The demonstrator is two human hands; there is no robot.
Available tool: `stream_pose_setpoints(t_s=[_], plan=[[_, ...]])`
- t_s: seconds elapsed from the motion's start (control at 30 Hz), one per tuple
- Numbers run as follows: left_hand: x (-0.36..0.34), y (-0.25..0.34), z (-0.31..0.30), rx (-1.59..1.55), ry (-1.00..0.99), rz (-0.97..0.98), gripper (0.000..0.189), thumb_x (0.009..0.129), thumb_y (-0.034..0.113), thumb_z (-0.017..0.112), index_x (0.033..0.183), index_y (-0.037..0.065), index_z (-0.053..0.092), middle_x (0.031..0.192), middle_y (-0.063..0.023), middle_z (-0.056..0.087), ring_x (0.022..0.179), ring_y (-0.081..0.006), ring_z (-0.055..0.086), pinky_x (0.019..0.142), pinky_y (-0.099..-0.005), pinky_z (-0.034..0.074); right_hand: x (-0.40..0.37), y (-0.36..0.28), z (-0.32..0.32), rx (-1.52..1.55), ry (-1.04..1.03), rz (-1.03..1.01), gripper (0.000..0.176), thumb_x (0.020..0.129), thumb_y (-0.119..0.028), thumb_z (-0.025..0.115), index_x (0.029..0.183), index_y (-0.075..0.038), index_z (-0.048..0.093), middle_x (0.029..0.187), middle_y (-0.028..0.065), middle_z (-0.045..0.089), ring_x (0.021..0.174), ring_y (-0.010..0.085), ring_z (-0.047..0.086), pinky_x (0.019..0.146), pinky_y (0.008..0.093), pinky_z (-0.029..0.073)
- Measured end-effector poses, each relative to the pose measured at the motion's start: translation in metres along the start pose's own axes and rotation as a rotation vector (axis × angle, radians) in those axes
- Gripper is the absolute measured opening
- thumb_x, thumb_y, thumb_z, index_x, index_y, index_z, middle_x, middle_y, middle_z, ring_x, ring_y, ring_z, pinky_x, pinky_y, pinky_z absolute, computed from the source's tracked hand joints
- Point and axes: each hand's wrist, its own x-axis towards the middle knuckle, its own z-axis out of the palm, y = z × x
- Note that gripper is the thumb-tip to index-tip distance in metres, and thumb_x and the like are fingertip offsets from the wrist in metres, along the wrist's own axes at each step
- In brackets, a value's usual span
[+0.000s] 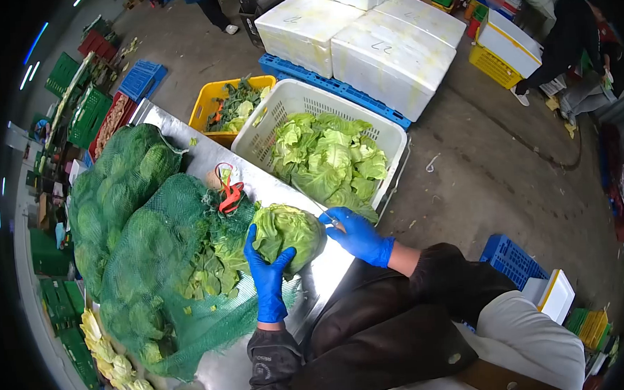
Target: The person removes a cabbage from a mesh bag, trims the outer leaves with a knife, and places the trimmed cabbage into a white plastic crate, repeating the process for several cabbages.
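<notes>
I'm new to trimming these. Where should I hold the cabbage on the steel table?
Cup its round leafy body from the near left side, as the left hand does on the cabbage, wrapping the curve. That leaves the right end free, where the right hand holds the knife.

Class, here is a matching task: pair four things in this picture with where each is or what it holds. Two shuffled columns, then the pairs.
1. round green cabbage head
2. small metal knife
3. white slatted plastic crate
4. white foam boxes

A. in the blue-gloved right hand
B. stacked on the blue plastic pallet
C. in the blue-gloved left hand
D. holds loose green leaves

Pairs: 1-C, 2-A, 3-D, 4-B
</notes>
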Motion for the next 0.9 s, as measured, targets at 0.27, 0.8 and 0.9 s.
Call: stream_pose_setpoints(t_s=[0.27,0.8,0.9], plan=[[0.004,0.012,-0.004,-0.106,-0.07,-0.088,0.095,0.063,-0.007,0.079,0.144,0.008,0.032,0.14,-0.0122,0.041,0.125,-0.0255,0.045,0.107,-0.0374,0.04,0.0,-0.015,-0.008,-0.3,-0.296,0.052,0.02,0.09,-0.02,0.051,0.1,-0.003,0.051,0.071,0.0226,0.06,0.066,0.0423,0.059,0.062,0.0497,0.047],[0.034,-0.014,0.012,0.239,0.05,0.007,0.096,0.057,0.017,0.089,0.14,0.009,0.041,0.126,-0.0136,0.035,0.12,-0.0295,0.041,0.104,-0.0395,0.039,0.058,0.005,-0.021,-0.305,-0.569,0.296,0.029,0.091,-0.024,0.056,0.093,0.005,0.057,0.085,0.0282,0.062,0.081,0.0391,0.064,0.07,0.0441,0.048],[0.037,-0.008,0.014,0.323,0.051,0.017,0.096,0.058,0.023,0.089,0.14,0.008,0.041,0.125,-0.0167,0.036,0.118,-0.0327,0.04,0.105,-0.0419,0.035,0.066,0.015,-0.018,-0.326,-0.605,0.268,0.036,0.09,-0.027,0.053,0.105,0.006,0.058,0.091,0.0283,0.064,0.089,0.0404,0.064,0.077,0.0447,0.05]])
